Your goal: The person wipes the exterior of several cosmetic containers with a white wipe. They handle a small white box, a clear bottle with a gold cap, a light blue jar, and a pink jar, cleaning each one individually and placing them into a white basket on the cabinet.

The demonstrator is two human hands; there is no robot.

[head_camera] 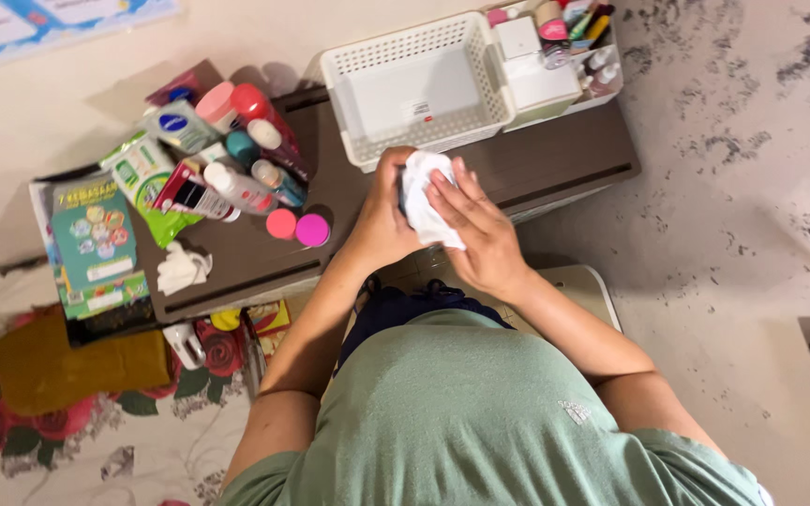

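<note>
So it's a low dark brown table [555, 155] pushed against a plain cream wall, with speckled grey floor on the right side and a red rose-print floor mat [105, 440] at the lower left. Two white plastic baskets sit at the back of the table: one empty basket [414, 89], one packed basket [555, 56] full of small boxes and tubes. Two round pink lids [297, 227] lie side by side near a heap of bottles [227, 150], too jumbled to count. One crumpled tissue [180, 269] lies by a green booklet [96, 244]. Left hand [384, 211] is wrapped around something dark I can't make out, and right hand [475, 225] presses a white cloth [424, 201] against it with fingers laid flat, just over the table's front edge.
</note>
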